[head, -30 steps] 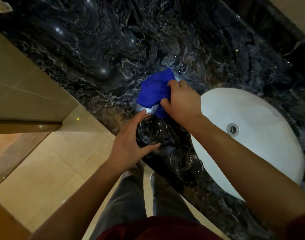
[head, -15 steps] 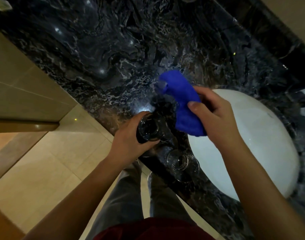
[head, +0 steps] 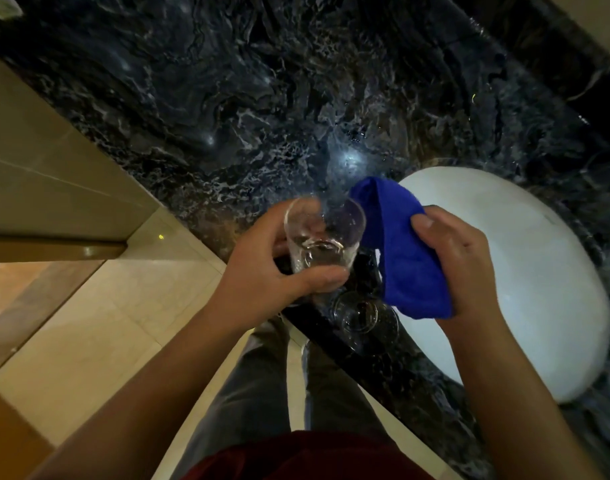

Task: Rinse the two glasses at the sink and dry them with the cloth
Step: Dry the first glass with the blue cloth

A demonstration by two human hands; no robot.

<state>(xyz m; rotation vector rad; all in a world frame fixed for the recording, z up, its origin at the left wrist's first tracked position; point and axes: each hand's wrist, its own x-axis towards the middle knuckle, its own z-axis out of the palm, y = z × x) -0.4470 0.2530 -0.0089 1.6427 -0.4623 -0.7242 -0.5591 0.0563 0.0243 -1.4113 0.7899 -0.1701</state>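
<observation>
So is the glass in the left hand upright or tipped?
Tipped. The glass leans in the left hand, its open rim angled toward the blue cloth held by the right hand.

The cloth is solid bright blue. The table is black marble veined with white swirls. The sink is plain white. Both glasses are clear. The floor is beige tile.
</observation>
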